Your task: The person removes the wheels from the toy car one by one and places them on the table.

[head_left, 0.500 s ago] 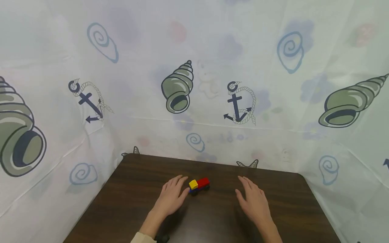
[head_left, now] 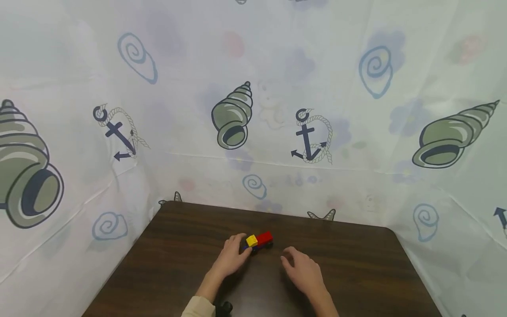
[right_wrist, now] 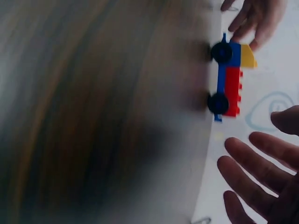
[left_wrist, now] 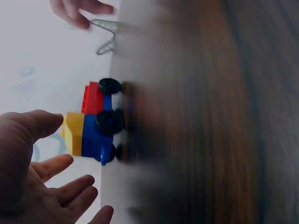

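Right hand point(head_left: 305, 271) is shifting inward and left hand point(head_left: 230, 258) is edging closer, both grasps standing apart and empty, while the toy truck point(head_left: 260, 240) is sitting between them, just beside the left, probably needing even two-sided contact against rolling.

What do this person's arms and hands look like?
The left hand and right hand wear no gloves. A pale cream sleeve covers part of the left forearm; a small black object, unclear what, shows beside it. The right forearm shows no sleeve.
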Tool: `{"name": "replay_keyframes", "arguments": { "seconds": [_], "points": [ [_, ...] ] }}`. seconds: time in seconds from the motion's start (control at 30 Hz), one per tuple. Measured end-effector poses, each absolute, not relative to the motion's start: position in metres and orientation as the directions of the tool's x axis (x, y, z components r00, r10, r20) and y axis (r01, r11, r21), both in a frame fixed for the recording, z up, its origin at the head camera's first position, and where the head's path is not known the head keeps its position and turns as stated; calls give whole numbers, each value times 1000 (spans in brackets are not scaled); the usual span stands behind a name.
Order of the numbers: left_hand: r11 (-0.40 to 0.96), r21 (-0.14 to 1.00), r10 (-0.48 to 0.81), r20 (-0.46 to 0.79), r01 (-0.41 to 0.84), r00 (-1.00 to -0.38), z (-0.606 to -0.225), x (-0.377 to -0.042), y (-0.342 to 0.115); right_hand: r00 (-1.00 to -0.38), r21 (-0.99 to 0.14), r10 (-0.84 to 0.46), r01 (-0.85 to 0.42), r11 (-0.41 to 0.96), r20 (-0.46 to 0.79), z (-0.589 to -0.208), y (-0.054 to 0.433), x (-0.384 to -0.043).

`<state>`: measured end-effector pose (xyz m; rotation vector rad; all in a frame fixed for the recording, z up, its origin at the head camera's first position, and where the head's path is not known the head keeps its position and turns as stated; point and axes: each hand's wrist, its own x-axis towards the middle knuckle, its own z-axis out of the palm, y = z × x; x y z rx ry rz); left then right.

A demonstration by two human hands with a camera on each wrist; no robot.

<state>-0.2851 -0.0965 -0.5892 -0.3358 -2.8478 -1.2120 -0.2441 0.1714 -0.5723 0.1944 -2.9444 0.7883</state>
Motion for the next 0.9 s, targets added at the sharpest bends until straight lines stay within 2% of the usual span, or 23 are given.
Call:
{"name": "replay_keyframes", "arguments": {
  "seconds": [0.2,0.6,0.9],
  "points": [
    [639,743,178,108,198,-978,-591,-292,-90,-994,-474,-103,-103,874,25,-577,143,-257],
    [664,719,199,97,207,-975,-596,-298,-76,-999,-496,-22,-5,868,-28,-585,111,-275],
    [619,770,161,71,157,-984,-597,-292,-73,-998,-495,-22,12,869,-64,-586,102,-276]
  ]
}}
